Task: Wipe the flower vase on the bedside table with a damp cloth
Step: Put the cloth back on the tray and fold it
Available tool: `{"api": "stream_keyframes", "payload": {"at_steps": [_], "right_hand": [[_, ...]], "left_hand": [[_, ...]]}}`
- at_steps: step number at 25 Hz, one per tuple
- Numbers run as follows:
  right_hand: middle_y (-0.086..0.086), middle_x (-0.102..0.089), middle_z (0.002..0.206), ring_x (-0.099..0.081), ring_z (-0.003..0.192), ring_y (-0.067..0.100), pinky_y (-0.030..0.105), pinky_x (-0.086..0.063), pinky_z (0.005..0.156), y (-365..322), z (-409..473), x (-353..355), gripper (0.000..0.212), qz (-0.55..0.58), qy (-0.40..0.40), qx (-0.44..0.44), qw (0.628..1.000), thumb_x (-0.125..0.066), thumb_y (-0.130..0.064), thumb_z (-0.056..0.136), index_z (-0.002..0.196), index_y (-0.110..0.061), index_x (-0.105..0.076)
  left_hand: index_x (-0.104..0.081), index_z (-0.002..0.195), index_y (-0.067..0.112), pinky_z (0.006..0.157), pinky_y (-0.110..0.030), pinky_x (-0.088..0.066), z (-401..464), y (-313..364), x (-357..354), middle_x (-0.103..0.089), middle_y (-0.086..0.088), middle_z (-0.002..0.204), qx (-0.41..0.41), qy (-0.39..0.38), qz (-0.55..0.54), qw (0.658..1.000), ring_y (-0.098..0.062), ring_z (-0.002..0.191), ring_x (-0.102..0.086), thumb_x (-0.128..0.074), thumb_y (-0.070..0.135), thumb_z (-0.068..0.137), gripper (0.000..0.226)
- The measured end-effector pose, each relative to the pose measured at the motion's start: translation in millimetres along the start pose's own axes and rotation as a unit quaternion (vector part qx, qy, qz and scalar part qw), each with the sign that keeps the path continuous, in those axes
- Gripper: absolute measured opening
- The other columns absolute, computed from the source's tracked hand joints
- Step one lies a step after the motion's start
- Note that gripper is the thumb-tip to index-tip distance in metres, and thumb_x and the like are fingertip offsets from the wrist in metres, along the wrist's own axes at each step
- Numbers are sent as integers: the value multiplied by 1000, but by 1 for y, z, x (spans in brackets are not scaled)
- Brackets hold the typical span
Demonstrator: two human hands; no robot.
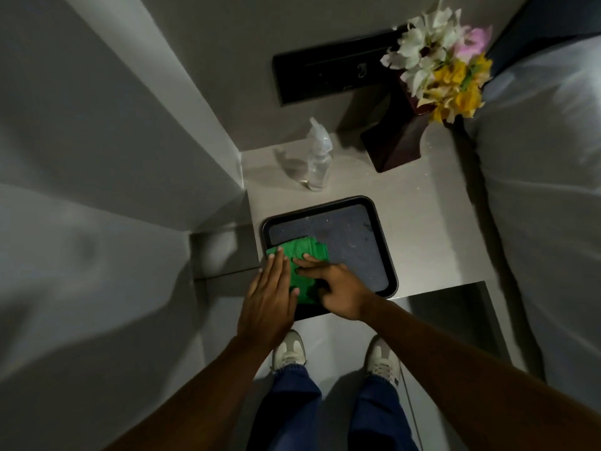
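Note:
A green cloth (304, 255) lies folded in the near-left corner of a black tray (374, 209) on the pale bedside table (429, 229). My left hand (271, 297) lies flat with fingers together along the cloth's left edge. My right hand (338, 289) presses two fingers down on the cloth from the right. The dark square vase (395, 144) stands at the table's back right, holding white, yellow and pink flowers (445, 63). Both hands are well short of the vase.
A clear spray bottle (317, 164) stands behind the tray at the back left. A black panel (328, 73) is set in the wall behind. White bedding (546, 190) borders the table on the right, a wall on the left. My shoes (289, 349) are below the table edge.

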State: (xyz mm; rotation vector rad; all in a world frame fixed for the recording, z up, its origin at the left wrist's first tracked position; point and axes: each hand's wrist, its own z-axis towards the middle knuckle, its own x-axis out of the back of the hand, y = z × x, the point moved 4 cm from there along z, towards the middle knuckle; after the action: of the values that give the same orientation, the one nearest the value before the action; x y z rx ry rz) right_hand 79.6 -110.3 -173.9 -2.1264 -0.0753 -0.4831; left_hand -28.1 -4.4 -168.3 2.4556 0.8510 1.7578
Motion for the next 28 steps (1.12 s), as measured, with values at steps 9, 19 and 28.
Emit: {"api": "stream_keyframes", "payload": {"at_steps": [9, 19, 28], "right_hand": [[10, -50, 145, -51, 130, 25, 40, -45, 108, -44, 72, 118, 76, 88, 380, -38, 920, -78, -19, 83, 146, -12, -36], [8, -75, 95, -73, 84, 22, 39, -61, 81, -45, 13, 133, 27, 92, 440, -37, 892, -79, -23, 82, 103, -9, -69], [12, -73, 104, -72, 92, 26, 38, -62, 82, 13, -55, 52, 46, 24, 370, -67, 926, -78, -27, 81, 119, -7, -63]], "left_hand": [[-34, 147, 7, 120, -51, -19, 20, 4, 0, -23, -17, 160, -28, 4, 61, 998, -34, 148, -20, -45, 38, 99, 58], [-43, 143, 4, 116, -52, -25, 21, 6, -6, -31, -19, 157, -14, 23, 78, 997, -37, 145, -29, -55, 34, 96, 58], [-43, 143, 2, 117, -53, -26, 23, 9, -15, -32, -20, 156, -6, 37, 113, 993, -38, 143, -32, -59, 32, 93, 60]]}}
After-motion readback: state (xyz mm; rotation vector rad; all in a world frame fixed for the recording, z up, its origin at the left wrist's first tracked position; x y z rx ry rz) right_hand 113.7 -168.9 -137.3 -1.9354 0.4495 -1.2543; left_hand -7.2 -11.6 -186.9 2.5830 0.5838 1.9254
